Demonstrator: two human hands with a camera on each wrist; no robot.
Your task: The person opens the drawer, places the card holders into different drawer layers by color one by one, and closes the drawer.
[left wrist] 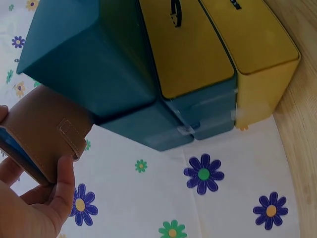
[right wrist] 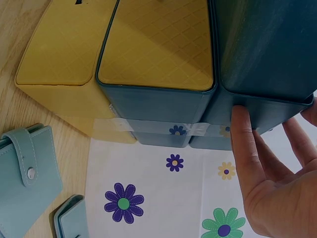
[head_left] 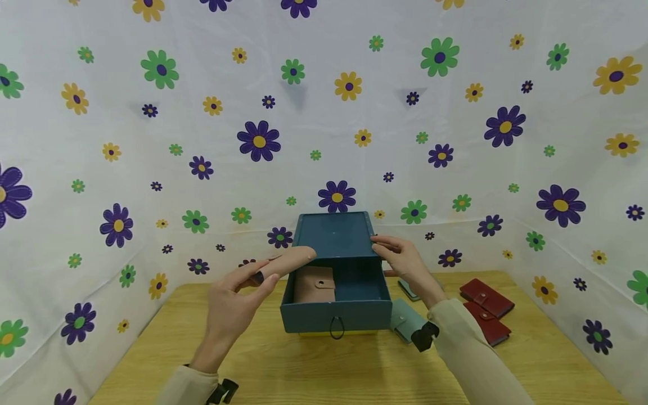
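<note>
My left hand (head_left: 230, 312) grips a tan snap-strap wallet (head_left: 289, 262) between thumb and fingers, just left of and above an open blue drawer (head_left: 309, 319). The left wrist view shows its strap and a blue lining at one edge. Inside the drawer, on the left, lies a similar pinkish-tan wallet (head_left: 313, 281) with its snap facing up. Fingers of my right hand (head_left: 405, 264) rest against the right side of the blue drawer cabinet (head_left: 334, 233), near its top; in the right wrist view they lie fairly straight along that wall.
Yellow-fronted drawers (right wrist: 158, 49) sit beneath the open one. Right of the cabinet lie a light green wallet (head_left: 407, 318) and another green one (head_left: 407, 289) partly behind my arm. Two red wallets (head_left: 488, 298) lie farther right on the wooden table (head_left: 243, 371). A flowered cloth (head_left: 324, 124) hangs behind.
</note>
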